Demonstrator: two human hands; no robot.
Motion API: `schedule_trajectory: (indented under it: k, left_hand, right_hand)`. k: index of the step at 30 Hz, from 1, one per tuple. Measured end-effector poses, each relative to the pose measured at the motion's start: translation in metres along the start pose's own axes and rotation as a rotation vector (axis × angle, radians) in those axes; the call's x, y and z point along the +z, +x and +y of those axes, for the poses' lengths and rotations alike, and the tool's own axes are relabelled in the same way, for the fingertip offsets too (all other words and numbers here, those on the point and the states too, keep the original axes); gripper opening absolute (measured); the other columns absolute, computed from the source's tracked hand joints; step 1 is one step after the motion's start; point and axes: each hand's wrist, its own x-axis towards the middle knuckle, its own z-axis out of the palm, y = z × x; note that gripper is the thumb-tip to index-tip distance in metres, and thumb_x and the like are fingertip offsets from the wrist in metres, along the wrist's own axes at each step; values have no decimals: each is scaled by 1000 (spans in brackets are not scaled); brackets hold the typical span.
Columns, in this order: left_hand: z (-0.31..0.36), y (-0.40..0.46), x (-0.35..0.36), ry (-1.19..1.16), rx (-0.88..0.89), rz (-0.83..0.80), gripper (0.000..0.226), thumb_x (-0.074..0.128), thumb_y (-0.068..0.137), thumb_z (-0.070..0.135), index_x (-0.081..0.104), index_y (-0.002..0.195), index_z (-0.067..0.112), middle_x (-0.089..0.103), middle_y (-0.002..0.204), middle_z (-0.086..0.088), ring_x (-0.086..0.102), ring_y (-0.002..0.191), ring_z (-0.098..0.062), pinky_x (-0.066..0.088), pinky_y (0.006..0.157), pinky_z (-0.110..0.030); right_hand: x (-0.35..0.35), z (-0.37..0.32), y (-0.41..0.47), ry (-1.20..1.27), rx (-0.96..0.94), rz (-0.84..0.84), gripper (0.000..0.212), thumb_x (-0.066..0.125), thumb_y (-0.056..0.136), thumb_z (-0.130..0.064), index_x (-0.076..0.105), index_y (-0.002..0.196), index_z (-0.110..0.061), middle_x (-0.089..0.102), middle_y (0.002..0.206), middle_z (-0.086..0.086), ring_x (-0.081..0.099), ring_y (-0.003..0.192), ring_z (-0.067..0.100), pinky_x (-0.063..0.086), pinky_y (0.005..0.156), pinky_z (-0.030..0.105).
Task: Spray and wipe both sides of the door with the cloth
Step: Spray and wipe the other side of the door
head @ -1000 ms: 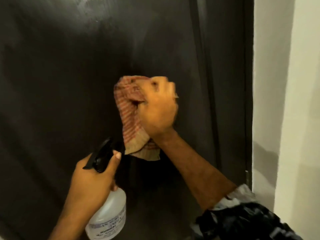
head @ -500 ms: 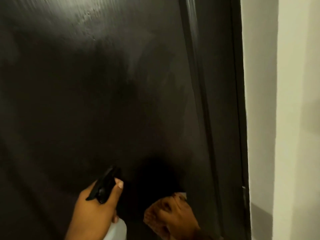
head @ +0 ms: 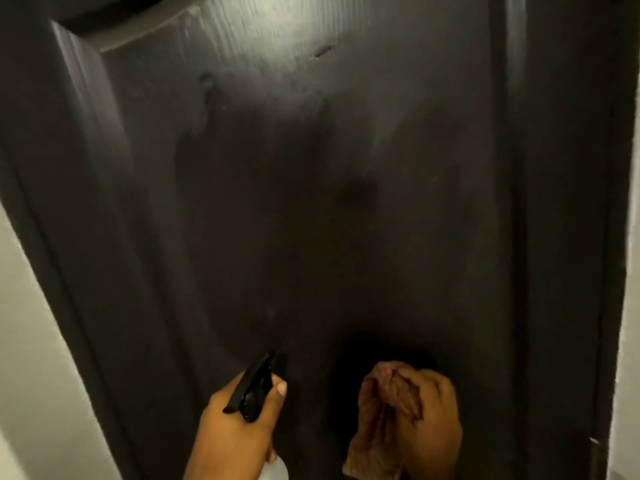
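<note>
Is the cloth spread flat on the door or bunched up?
Bunched up. The right hand grips the cloth in a crumpled wad, folds showing between the fingers, against the dark door.

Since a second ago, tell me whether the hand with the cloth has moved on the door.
Yes. The right hand with the cloth has gone down the dark door, from mid-panel to low beside the spray bottle.

Spray bottle [head: 254, 389] left of cloth [head: 381, 414]

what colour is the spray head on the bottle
Black; the spray head tops a clear bottle held by the left hand, seen in the head view.
</note>
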Motion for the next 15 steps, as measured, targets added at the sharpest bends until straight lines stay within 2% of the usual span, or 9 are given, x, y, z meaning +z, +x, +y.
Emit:
schedule_trajectory:
  k: [3, 4, 7, 9, 11, 12, 15]
  left_hand:
    - [-20, 2, -24, -44, -28, 73, 10, 82, 88, 37, 77, 95, 32, 76, 64, -3, 71, 52, -21, 52, 60, -25]
    - [-26, 3, -31, -51, -36, 104, 13, 83, 87, 38, 77, 97, 31, 77, 69, -3, 71, 55, -21, 53, 62, -26]
    - [-43, 5, -54, -56, -68, 182, 13, 83, 86, 42, 75, 91, 34, 77, 76, -2, 73, 58, -20, 60, 66, -31]
    - [-54, 6, -70, -56, -74, 218, 11, 83, 86, 41, 73, 87, 36, 77, 73, 0, 73, 56, -16, 61, 65, -28]
    - [-62, 5, -87, -79, -56, 256, 13, 83, 87, 34, 70, 83, 35, 76, 64, 8, 70, 47, -7, 51, 46, -12]
    - [-64, 5, -93, -91, -45, 265, 13, 81, 88, 33, 69, 83, 34, 75, 63, 13, 70, 46, -7, 47, 41, -9]
    - [-71, 3, -109, -50, -5, 270, 12, 76, 92, 39, 73, 90, 27, 72, 60, -8, 70, 46, -23, 52, 47, -21]
  right_hand:
    - [4, -48, 35, 98, -3, 46, 33, 74, 86, -18, 71, 117, -6, 64, 124, 20, 61, 117, 44, 51, 103, 59]
    - [2, -68, 45, 92, -21, 97, 31, 69, 86, -18, 68, 114, -5, 63, 121, 20, 60, 115, 43, 52, 100, 56]
    - [-1, -127, 67, 161, -227, 218, 37, 49, 86, -28, 66, 110, -4, 63, 117, 19, 59, 109, 40, 48, 91, 44]
    - [0, -166, 82, 130, -327, 239, 33, 53, 87, -21, 65, 114, -7, 62, 120, 18, 57, 112, 39, 45, 88, 40]
    - [4, -206, 92, 93, -433, 179, 33, 63, 84, -13, 65, 118, -14, 60, 126, 14, 54, 118, 36, 46, 83, 40]
    - [4, -227, 97, 56, -497, 139, 36, 67, 83, -12, 65, 119, -17, 59, 128, 11, 53, 120, 35, 46, 81, 39]
    - [25, -285, 94, -41, -729, 74, 40, 70, 82, -15, 66, 121, -24, 59, 127, 6, 53, 118, 32, 49, 77, 40]
